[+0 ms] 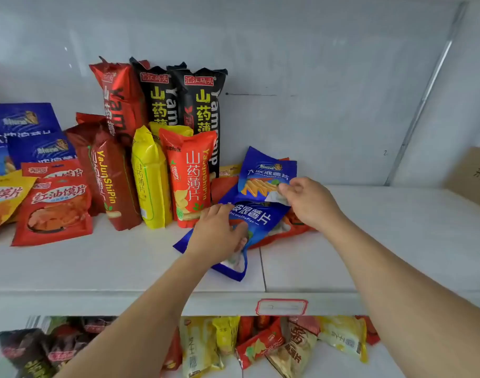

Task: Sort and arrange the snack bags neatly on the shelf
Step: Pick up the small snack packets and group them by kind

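Two blue chip bags lie mid-shelf on the white shelf. My left hand grips the nearer blue bag, which lies flat. My right hand pinches the lower corner of the farther blue bag, which tilts up. Red bags lie under them. To the left stand an orange yam-chip bag, a yellow bag, a dark red bag, and tall black bags and a tall red bag behind.
At far left stand two more blue bags, red flat bags and a yellow one. A cardboard box sits at the right edge. A red price label marks the shelf front; mixed snack bags fill the shelf below.
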Action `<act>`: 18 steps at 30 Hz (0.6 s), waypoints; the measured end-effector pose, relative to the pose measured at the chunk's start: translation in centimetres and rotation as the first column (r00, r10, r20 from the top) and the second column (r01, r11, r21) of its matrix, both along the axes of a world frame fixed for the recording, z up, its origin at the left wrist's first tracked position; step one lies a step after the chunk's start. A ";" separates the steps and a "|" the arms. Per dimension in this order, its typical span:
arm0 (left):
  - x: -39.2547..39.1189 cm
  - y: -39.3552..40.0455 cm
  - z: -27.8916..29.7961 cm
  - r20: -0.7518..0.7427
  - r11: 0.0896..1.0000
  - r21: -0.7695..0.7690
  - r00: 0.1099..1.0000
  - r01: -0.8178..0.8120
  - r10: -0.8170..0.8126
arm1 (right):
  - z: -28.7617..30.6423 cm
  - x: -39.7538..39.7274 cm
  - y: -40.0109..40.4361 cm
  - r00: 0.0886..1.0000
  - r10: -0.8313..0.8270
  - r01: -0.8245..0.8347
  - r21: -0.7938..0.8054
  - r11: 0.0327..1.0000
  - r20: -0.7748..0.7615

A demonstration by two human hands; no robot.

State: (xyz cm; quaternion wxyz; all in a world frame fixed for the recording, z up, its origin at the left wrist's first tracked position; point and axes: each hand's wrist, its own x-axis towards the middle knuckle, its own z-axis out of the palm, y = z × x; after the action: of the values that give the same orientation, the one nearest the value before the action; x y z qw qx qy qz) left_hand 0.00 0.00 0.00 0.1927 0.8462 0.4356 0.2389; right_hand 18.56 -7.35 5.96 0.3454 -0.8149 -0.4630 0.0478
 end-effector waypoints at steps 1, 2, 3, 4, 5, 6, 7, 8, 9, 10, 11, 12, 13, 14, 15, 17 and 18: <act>0.5 0.5 -0.5 -0.010 1.000 0.009 1.000 -0.005 0.005 | -0.2 0.7 1.2 0.999 -0.024 0.024 0.002 1.000 -0.021; 1.0 0.8 -0.7 -0.025 0.999 0.025 0.999 -0.024 0.025 | -0.3 1.3 2.2 0.998 -0.055 0.055 -0.008 0.998 -0.041; 1.3 0.9 -1.1 -0.037 0.998 0.036 0.998 -0.045 0.046 | -0.7 2.0 3.4 0.994 -0.086 0.085 -0.018 0.996 -0.071; 1.5 0.9 -1.3 -0.058 0.998 0.019 0.997 -0.059 0.060 | -0.9 2.3 4.3 0.987 -0.111 0.107 -0.041 0.993 -0.112; 1.8 0.9 -1.3 -0.063 0.997 0.007 0.995 -0.072 0.073 | -1.4 2.9 5.5 0.979 -0.147 0.139 -0.062 0.988 -0.143; 1.9 0.7 -1.1 -0.072 0.996 -0.010 0.994 -0.085 0.084 | -1.7 3.1 6.2 0.971 -0.175 0.163 -0.088 0.983 -0.163; 2.0 0.8 -1.0 -0.088 0.995 -0.031 0.992 -0.097 0.094 | -2.1 3.5 6.9 0.964 -0.203 0.189 -0.099 0.977 -0.169; 2.0 1.0 -0.7 -0.102 0.993 -0.050 0.990 -0.105 0.099 | -2.4 3.7 7.3 0.961 -0.227 0.213 -0.104 0.972 -0.159; 1.9 1.1 -0.5 -0.111 0.990 -0.085 0.988 -0.113 0.103 | -2.7 3.9 7.7 0.956 -0.249 0.235 -0.103 0.966 -0.153; 1.8 1.2 -0.3 -0.106 0.985 -0.123 0.988 -0.122 0.109 | -2.8 4.0 7.9 0.953 -0.265 0.251 -0.102 0.963 -0.151; 1.8 1.4 -0.2 -0.096 0.979 -0.155 0.988 -0.134 0.120 | -3.1 4.3 8.0 0.952 -0.267 0.256 -0.091 0.962 -0.149; 1.7 1.6 -0.1 -0.085 0.973 -0.177 0.987 -0.150 0.137 | -3.2 4.3 8.0 0.954 -0.258 0.248 -0.081 0.965 -0.155; 1.7 1.6 0.0 -0.087 0.967 -0.186 0.983 -0.176 0.162 | -3.5 4.6 8.0 0.955 -0.244 0.236 -0.065 0.970 -0.169; 1.8 1.5 0.1 -0.097 0.961 -0.185 0.977 -0.205 0.190 | -3.7 4.8 8.0 0.955 -0.222 0.216 -0.052 0.975 -0.194; 1.9 1.4 0.1 -0.116 0.954 -0.182 0.969 -0.237 0.219 | -3.8 5.1 8.0 0.955 -0.197 0.195 -0.032 0.980 -0.223; 2.3 1.1 0.2 -0.168 0.942 -0.181 0.952 -0.284 0.255 | -4.1 5.7 8.0 0.946 -0.156 0.163 0.002 0.987 -0.284; 2.5 1.0 0.3 -0.184 0.937 -0.185 0.947 -0.295 0.262 | -4.0 5.8 7.8 0.942 -0.142 0.153 0.013 0.988 -0.304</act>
State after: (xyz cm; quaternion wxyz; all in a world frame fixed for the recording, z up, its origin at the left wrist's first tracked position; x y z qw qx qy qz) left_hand 2.52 0.99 0.30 0.2103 0.7667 0.5879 0.1493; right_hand 24.32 0.47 2.01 0.4296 -0.8239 -0.3432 0.1374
